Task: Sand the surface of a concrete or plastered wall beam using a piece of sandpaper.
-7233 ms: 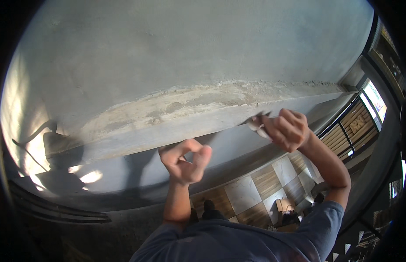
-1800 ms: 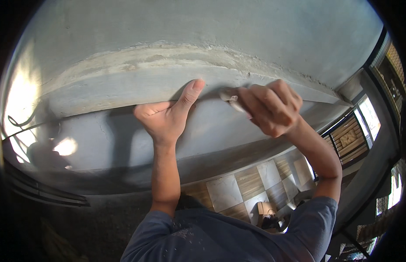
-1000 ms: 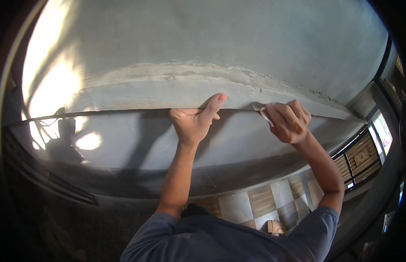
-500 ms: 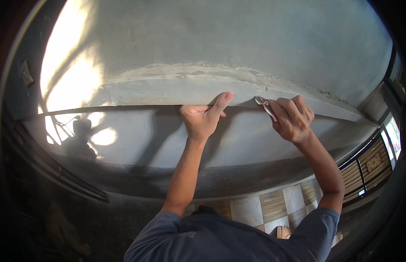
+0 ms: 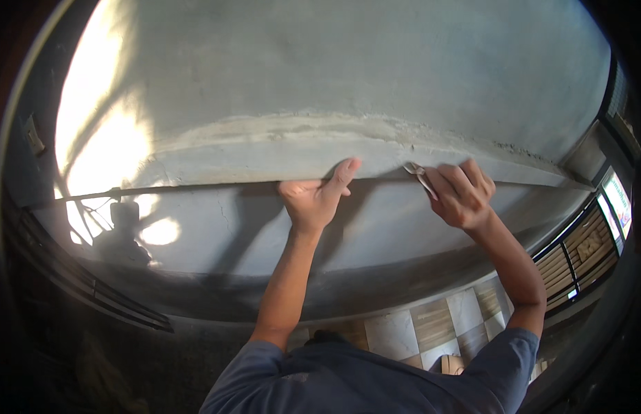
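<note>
A grey plastered ledge [image 5: 231, 160] runs across the wall, with a rough, pale seam along its top. My left hand [image 5: 312, 201] grips its lower edge, the thumb laid up over the front face and the other fingers curled underneath, partly hidden. To the right, my right hand [image 5: 464, 193] is closed round a folded pale sheet [image 5: 418, 172] that looks like sandpaper. The sheet's looped end sticks out past the fingertips, against the ledge's front face near its lower edge. How much of it lies inside the fingers cannot be seen.
Above the ledge rises the grey wall [image 5: 376, 62], sunlit at the left. A switch plate [image 5: 35, 135] is at far left, with dark rails [image 5: 93, 276] below. A checkered tile floor [image 5: 396, 334] and a slatted panel [image 5: 583, 255] appear lower right.
The view has shifted, so the ledge sits lower in the picture. My left hand keeps its grip. My right hand and the folded sheet sit slightly higher against the ledge.
</note>
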The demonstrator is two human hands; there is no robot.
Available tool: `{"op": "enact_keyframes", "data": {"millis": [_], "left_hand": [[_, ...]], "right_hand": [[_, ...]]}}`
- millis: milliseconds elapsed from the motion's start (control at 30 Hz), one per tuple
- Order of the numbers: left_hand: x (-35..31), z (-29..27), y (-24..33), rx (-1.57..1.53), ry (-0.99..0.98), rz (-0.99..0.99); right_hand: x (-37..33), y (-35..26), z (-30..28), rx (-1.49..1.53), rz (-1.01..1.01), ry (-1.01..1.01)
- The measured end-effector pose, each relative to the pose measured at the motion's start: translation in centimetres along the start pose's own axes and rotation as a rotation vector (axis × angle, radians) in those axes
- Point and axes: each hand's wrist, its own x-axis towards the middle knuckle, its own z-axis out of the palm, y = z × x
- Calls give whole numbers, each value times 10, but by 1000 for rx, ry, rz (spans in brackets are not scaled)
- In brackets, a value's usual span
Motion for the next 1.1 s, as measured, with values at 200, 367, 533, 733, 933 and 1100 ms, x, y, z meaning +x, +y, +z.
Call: {"op": "enact_keyframes", "data": {"millis": [200, 367, 533, 733, 933, 1100], "left_hand": [[-2, -6, -2, 53, -14, -8], [-1, 5, -1, 35, 25, 122], [-2, -4, 0, -5, -5, 112], [-1, -5, -12, 132, 29, 151], [1, -6, -17, 67, 8, 104], [-3, -4, -3, 111, 18, 73]], "right_hand": [[5, -8, 8, 17, -18, 24], [12, -11, 10, 15, -23, 16], [-8, -1, -3, 40, -30, -21], [39, -13, 22, 62, -90, 37], [19, -1, 16, 0, -19, 81], [16, -21, 14, 7, 76, 78]]}}
